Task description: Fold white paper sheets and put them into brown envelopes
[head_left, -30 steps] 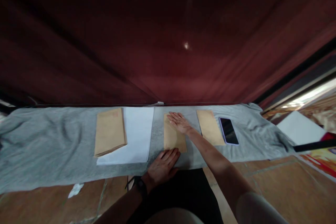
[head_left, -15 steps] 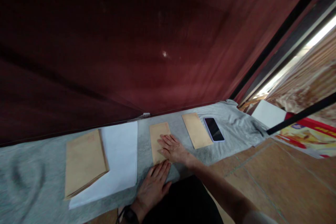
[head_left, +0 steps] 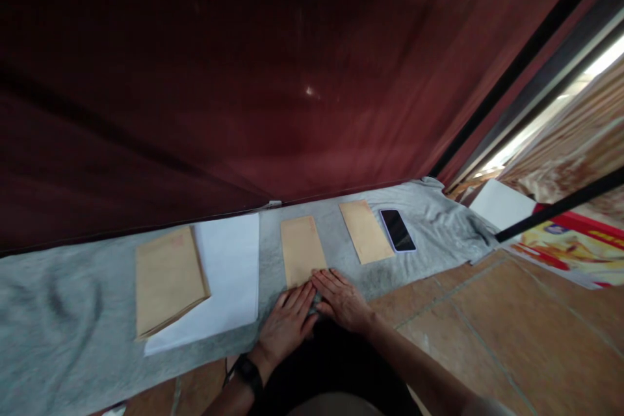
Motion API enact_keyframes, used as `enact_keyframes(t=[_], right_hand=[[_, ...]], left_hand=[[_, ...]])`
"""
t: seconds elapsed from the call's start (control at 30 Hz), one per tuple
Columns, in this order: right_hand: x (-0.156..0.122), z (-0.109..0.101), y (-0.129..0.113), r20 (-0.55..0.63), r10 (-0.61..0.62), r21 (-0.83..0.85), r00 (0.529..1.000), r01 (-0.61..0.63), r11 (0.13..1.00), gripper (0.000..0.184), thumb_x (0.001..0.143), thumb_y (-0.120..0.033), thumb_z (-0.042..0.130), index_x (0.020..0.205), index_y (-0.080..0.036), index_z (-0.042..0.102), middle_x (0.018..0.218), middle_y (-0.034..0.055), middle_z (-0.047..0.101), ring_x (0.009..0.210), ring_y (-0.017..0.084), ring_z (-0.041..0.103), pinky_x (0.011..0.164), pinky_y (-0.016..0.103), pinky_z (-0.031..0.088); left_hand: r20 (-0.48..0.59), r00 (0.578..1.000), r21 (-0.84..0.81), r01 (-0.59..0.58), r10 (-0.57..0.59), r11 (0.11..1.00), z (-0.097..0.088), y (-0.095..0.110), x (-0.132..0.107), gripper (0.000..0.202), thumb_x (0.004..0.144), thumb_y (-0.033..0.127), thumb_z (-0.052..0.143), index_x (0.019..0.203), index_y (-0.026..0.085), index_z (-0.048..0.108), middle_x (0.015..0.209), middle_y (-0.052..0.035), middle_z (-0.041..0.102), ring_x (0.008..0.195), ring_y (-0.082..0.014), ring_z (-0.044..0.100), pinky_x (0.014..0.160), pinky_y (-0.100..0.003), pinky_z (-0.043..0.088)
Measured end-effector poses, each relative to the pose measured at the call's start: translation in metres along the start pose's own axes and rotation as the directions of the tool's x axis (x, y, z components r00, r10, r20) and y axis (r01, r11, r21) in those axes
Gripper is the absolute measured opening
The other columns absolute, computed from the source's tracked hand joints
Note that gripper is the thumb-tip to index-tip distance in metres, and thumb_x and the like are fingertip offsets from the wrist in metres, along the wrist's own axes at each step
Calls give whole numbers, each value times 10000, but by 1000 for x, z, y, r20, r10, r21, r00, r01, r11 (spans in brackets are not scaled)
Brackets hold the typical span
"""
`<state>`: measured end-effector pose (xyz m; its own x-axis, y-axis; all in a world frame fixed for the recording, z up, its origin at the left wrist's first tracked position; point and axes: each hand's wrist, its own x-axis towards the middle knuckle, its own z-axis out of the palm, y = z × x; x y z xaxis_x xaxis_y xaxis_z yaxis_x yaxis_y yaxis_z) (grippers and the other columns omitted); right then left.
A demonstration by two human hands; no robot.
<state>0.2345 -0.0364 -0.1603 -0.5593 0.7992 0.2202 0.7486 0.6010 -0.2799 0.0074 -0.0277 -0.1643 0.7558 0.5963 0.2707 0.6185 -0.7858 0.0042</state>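
A brown paper envelope (head_left: pixel 303 248) lies flat on the grey cloth (head_left: pixel 336 234) in front of me. On its near edge rests my left hand (head_left: pixel 286 322), fingers stretched out and flat. Beside it, fingertips almost meeting the left ones, my right hand (head_left: pixel 345 299) lies flat on the envelope's near right corner. Neither hand grips anything. Another brown envelope (head_left: pixel 366 231) lies to the right, apart from both hands. Over to the left, a stack of brown envelopes (head_left: pixel 168 279) partly covers white paper sheets (head_left: pixel 231 273).
A phone (head_left: pixel 398 231) with a pale purple edge lies right of the second envelope. Behind the cloth rises a dark red panel (head_left: pixel 302 130). A black bar (head_left: pixel 560 205) crosses at right, by a red and yellow box (head_left: pixel 575 247) on the tiled floor (head_left: pixel 487 318).
My right hand has slid from the middle of the envelope down to its near edge, beside my left hand. The left hand stays at that edge. The view has shifted slightly.
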Motion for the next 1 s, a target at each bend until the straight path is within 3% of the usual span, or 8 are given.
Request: enact_keyframes(t=[0.13, 0.3, 0.53, 0.63, 0.7, 0.8, 0.9, 1.0], right_hand=[[-12, -3, 1, -11, -8, -24, 1000, 8, 1000, 608, 1037, -415, 445, 1574, -174, 294, 1587, 105, 390, 1473, 226, 366, 1224, 457, 331], [-24, -6, 4, -4, 49, -22, 999, -49, 999, 589, 1035, -368, 454, 1570, -171, 305, 1586, 105, 397, 1466, 225, 377, 1227, 461, 309], [-35, -11, 2, -36, 140, 37, 990, -139, 990, 535, 1042, -323, 427, 1555, -193, 344, 1577, 88, 425, 1446, 229, 398, 1228, 471, 264], [-30, -9, -4, -92, 220, 77, 971, -213, 974, 472, 1034, -286, 432, 1500, -210, 437, 1508, 86, 516, 1371, 237, 471, 1175, 455, 329], [-22, -5, -9, -149, 349, 96, 925, -338, 936, 422, 1018, -248, 440, 1430, -201, 519, 1421, 104, 586, 1266, 253, 536, 1085, 438, 407], [-6, 3, -17, -212, 541, 134, 814, -524, 841, 360, 968, -215, 495, 1307, -171, 610, 1295, 146, 627, 1125, 288, 564, 983, 449, 449], [8, 9, -22, -200, 667, 353, 717, -582, 732, 304, 891, -181, 564, 1179, -159, 658, 1200, 154, 622, 1101, 301, 541, 1010, 482, 423], [16, 11, -21, -88, 795, 786, 600, -448, 426, 228, 798, -159, 636, 1023, -176, 673, 1113, 123, 614, 1126, 296, 514, 1084, 497, 366]], left_hand=[[-19, 999, -22, 50, -51, 998, 3, 2, -2, 500, 1040, 380, 391, 1491, 176, 457, 1494, -100, 534, 1323, -253, 545, 1090, -427, 427], [-45, 988, -21, 148, -149, 989, 4, 9, -10, 469, 1040, 359, 389, 1432, 144, 532, 1461, -120, 564, 1318, -263, 556, 1077, -420, 458], [-82, 950, -55, 297, -301, 953, -2, 20, -25, 463, 1034, 368, 399, 1372, 112, 583, 1407, -140, 609, 1291, -292, 577, 1044, -442, 493], [-87, 934, -79, 339, -346, 937, -7, 22, -20, 423, 1024, 331, 420, 1326, 108, 615, 1366, -144, 640, 1257, -292, 595, 1052, -448, 488], [-84, 925, -86, 364, -371, 927, -10, 21, -12, 376, 1021, 276, 412, 1260, 109, 650, 1300, -143, 678, 1196, -279, 626, 1042, -439, 492], [-54, 908, -57, 412, -415, 909, -13, 16, 0, 340, 1010, 213, 408, 1210, 120, 667, 1178, -138, 717, 1094, -270, 661, 978, -415, 520], [-16, 916, 5, 401, -401, 916, -13, 8, 7, 327, 1003, 201, 425, 1226, 124, 652, 1129, -134, 715, 1031, -272, 669, 916, -404, 538], [-12, 936, 59, 352, -352, 934, -11, 1, 10, 307, 1000, 210, 445, 1204, 125, 657, 1090, -128, 712, 996, -270, 668, 876, -394, 545]])
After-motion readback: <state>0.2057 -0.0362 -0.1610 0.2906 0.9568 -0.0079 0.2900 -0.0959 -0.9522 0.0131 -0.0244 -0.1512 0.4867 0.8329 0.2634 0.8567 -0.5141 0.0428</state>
